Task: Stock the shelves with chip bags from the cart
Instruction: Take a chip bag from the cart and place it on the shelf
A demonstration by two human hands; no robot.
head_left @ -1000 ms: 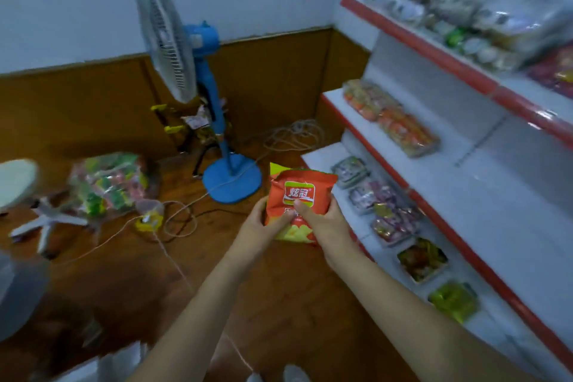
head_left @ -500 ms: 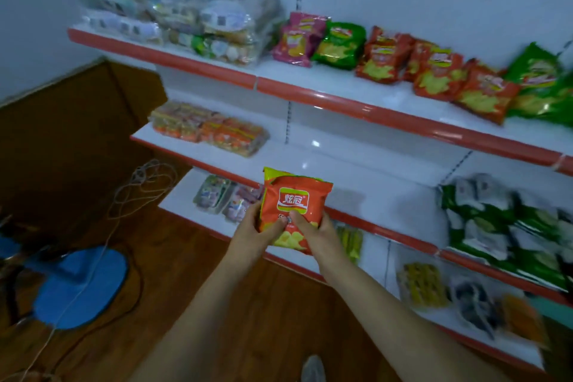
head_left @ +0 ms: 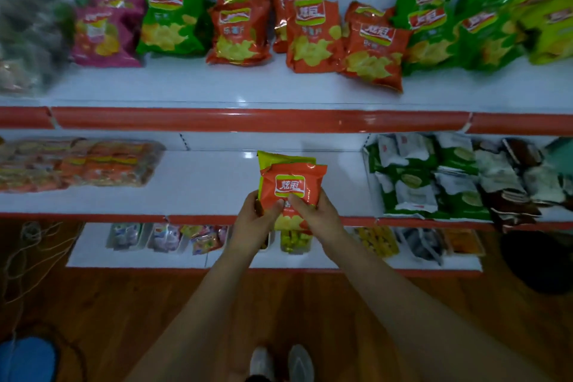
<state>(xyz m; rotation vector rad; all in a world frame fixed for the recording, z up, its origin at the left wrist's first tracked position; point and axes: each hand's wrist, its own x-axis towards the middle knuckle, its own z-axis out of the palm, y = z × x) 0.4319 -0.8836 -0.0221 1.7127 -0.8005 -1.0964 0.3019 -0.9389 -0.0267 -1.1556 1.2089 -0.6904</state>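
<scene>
I hold an orange chip bag [head_left: 291,183] upright in front of the middle shelf [head_left: 201,183], with a yellow-green bag [head_left: 279,159] stacked behind it. My left hand [head_left: 254,222] grips the stack's lower left edge and my right hand [head_left: 314,214] grips its lower right, thumbs on the front. The top shelf [head_left: 248,87] carries a row of chip bags: pink [head_left: 105,28], green [head_left: 170,20], several orange [head_left: 313,34] and more green [head_left: 490,25]. No cart is in view.
Wrapped orange packs [head_left: 77,163] lie at the left of the middle shelf, green-and-white packets [head_left: 434,177] at its right. Small snack trays [head_left: 198,239] fill the bottom shelf. A blue fan base [head_left: 28,360] and loose cords [head_left: 28,245] sit on the wooden floor at left.
My view has swung right, from the fan and floor to facing the shelves head-on. Both hands have kept their grip on the bags, now held in front of the middle shelf.
</scene>
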